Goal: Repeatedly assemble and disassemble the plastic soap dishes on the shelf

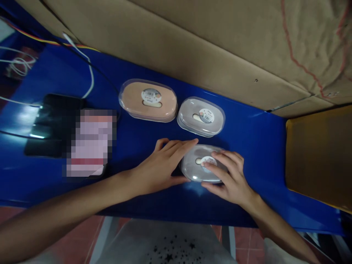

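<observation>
A grey oval box (pixel 192 167) with a clear cover and a round label lies on the blue table near its front edge. My left hand (pixel 167 157) grips its left end, thumb at the front and fingers at the back. Across its right part rests my right hand (pixel 231 176), with fingertips on the top by the label and the thumb at the front side. Just behind stands a second grey oval box (pixel 187 113). To the left of that one is a larger peach-coloured oval box (pixel 132 95), also with a clear cover and label.
A phone (pixel 92 143) with a blurred screen lies at the left on the blue table (pixel 261 161), beside a black case-like object (pixel 55 124) and cables. Large cardboard boxes (pixel 176 40) line the back. A brown-yellow box (pixel 319 157) stands at the right.
</observation>
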Action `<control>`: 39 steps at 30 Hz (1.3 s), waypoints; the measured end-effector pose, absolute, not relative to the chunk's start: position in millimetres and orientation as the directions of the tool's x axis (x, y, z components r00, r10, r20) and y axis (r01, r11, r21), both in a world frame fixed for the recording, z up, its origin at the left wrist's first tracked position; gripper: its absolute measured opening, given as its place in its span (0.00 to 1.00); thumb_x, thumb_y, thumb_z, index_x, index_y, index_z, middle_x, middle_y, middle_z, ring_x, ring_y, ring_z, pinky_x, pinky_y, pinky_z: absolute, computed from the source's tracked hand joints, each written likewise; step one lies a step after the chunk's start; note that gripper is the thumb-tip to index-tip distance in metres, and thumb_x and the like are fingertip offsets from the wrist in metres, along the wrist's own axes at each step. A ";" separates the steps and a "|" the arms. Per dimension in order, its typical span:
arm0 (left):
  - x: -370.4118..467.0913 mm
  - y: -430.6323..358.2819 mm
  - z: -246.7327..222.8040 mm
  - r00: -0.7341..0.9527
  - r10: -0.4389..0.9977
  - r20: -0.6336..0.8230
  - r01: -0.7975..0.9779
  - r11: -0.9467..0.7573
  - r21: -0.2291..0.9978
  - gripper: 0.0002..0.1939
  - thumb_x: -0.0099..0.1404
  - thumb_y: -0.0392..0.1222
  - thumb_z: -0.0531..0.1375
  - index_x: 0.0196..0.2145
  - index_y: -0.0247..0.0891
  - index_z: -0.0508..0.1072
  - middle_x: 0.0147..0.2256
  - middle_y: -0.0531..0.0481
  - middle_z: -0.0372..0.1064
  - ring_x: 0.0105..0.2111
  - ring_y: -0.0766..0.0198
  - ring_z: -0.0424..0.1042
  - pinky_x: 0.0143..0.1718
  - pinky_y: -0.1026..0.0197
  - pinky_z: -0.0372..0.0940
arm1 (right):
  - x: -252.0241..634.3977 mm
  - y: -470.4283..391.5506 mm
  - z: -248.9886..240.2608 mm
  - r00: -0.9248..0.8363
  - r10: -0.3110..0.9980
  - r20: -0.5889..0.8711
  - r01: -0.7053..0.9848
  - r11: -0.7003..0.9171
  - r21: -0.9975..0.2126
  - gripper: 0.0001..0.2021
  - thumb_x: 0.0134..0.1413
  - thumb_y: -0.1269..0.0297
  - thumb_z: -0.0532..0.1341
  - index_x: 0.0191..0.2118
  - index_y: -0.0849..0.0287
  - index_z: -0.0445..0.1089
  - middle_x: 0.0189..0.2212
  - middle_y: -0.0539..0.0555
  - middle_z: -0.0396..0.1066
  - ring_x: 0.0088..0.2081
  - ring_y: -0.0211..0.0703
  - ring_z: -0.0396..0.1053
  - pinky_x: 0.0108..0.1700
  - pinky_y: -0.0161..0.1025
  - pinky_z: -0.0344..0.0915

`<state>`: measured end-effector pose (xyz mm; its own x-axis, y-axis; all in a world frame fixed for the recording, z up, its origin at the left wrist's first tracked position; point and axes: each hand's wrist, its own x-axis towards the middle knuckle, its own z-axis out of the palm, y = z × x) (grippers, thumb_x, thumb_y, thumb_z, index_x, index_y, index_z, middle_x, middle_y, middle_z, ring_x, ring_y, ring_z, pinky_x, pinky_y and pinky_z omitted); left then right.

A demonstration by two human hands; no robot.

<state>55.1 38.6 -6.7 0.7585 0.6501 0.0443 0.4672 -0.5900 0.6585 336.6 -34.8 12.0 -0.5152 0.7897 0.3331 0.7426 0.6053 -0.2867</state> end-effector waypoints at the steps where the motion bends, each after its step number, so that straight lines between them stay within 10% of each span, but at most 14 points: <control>1: 55.2 38.7 -6.3 0.757 0.652 0.046 0.467 -0.589 0.659 0.56 0.67 0.51 0.74 0.78 0.49 0.41 0.69 0.40 0.66 0.66 0.44 0.68 0.66 0.43 0.53 | 336.8 -35.1 11.7 -0.514 0.796 0.319 0.747 0.599 -0.289 0.31 0.65 0.55 0.70 0.69 0.47 0.65 0.61 0.58 0.73 0.63 0.61 0.66 0.62 0.60 0.65; 11: 56.5 39.4 -3.1 0.747 0.663 0.042 0.485 -0.588 0.648 0.48 0.66 0.50 0.74 0.74 0.45 0.53 0.68 0.39 0.67 0.66 0.43 0.68 0.66 0.43 0.54 | 340.0 -35.8 11.1 -0.523 0.827 0.205 0.763 0.562 -0.320 0.43 0.66 0.54 0.69 0.78 0.33 0.48 0.65 0.54 0.71 0.65 0.63 0.65 0.64 0.61 0.61; 27: 40.9 54.9 18.0 0.751 0.622 0.223 0.519 -0.764 0.385 0.42 0.79 0.53 0.61 0.79 0.45 0.43 0.74 0.32 0.57 0.68 0.38 0.66 0.63 0.40 0.62 | 391.7 -27.8 42.6 -0.423 0.900 0.103 0.828 0.430 -0.361 0.26 0.61 0.57 0.71 0.62 0.44 0.67 0.61 0.59 0.70 0.64 0.66 0.67 0.63 0.66 0.65; 39: 31.6 70.7 24.6 0.441 0.874 0.204 0.834 -0.483 0.266 0.42 0.75 0.42 0.61 0.79 0.49 0.47 0.77 0.31 0.49 0.75 0.27 0.53 0.69 0.16 0.42 | 425.2 -18.8 41.9 -0.149 0.956 0.253 0.937 0.219 -0.274 0.27 0.66 0.54 0.65 0.68 0.34 0.64 0.69 0.56 0.67 0.71 0.79 0.61 0.70 0.85 0.46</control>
